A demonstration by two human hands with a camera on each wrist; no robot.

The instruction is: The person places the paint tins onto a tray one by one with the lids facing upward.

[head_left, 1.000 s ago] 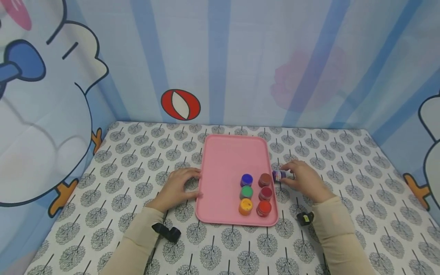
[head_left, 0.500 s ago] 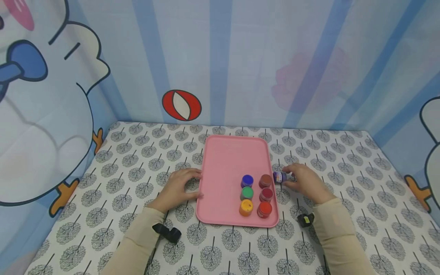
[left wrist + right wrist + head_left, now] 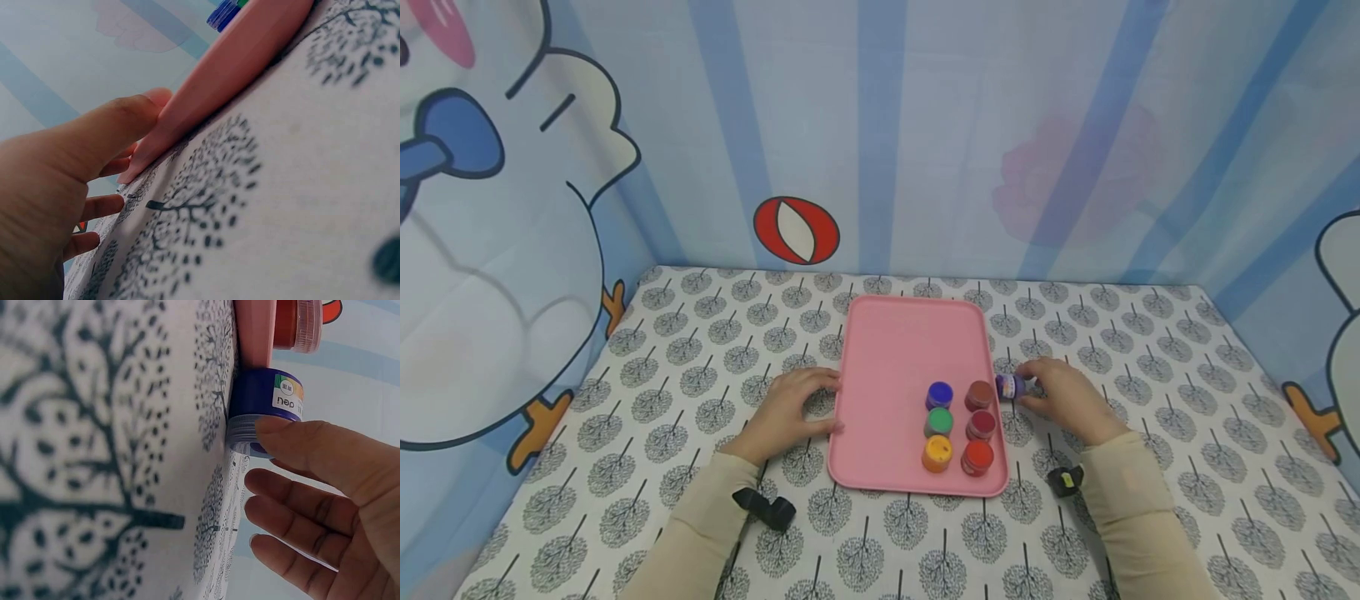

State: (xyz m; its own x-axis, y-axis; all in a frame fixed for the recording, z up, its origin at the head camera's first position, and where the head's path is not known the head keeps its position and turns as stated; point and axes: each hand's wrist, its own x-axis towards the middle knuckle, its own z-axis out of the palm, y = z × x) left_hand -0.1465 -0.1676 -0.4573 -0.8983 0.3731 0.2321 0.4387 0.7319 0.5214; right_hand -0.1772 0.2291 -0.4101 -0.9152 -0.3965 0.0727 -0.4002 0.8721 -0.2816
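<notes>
One pink tray [image 3: 891,358] holds six paint pots in two columns of three. A seventh, the purple paint pot [image 3: 1011,386], lies on the tablecloth [image 3: 700,350] just outside the tray's right rim, pinched by the right hand [image 3: 1063,398]. The left hand [image 3: 786,410], fingers relaxed, rests against the left rim.

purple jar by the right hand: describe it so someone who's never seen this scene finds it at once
Start at the pink tray in the middle of the tree-print tablecloth. Six paint jars stand upright in two rows at its near right corner. Just outside the tray's right rim, beside the back brown jar, is the purple jar: the only one off the tray, lying on its side, with the right hand touching it.
</notes>
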